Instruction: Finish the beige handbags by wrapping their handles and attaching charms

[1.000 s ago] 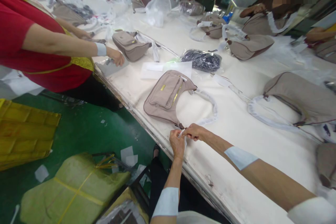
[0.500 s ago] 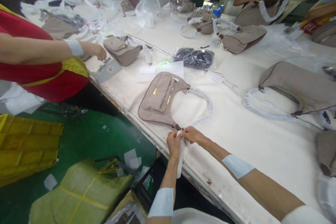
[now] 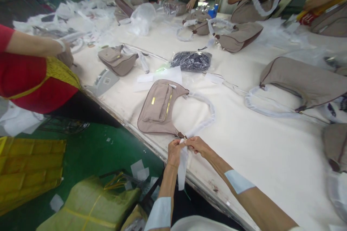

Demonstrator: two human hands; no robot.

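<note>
At the far left a co-worker's hand (image 3: 65, 57) is showing blurred at the end of a bare forearm, and I cannot tell whether it is holding anything. Right of it a smaller taupe bag (image 3: 118, 59) is lying on the white table (image 3: 257, 151). Next, a taupe shoulder bag (image 3: 155, 106) is lying flat near the table's front edge, its pocket facing up and its lower strap end pointing toward the person. Just beside that end, the left hand (image 3: 175, 149) is closing its bent fingers on a white strip (image 3: 182, 169), which is hanging down past the edge. The right hand (image 3: 197, 145) is meeting it from the other side, thumb and forefinger pinching near the strip's top; the exact contact is too small to make out. Beyond, the white-wrapped strap (image 3: 210, 110) is looping over the table, and farther right another taupe bag (image 3: 309, 79) is resting.
</note>
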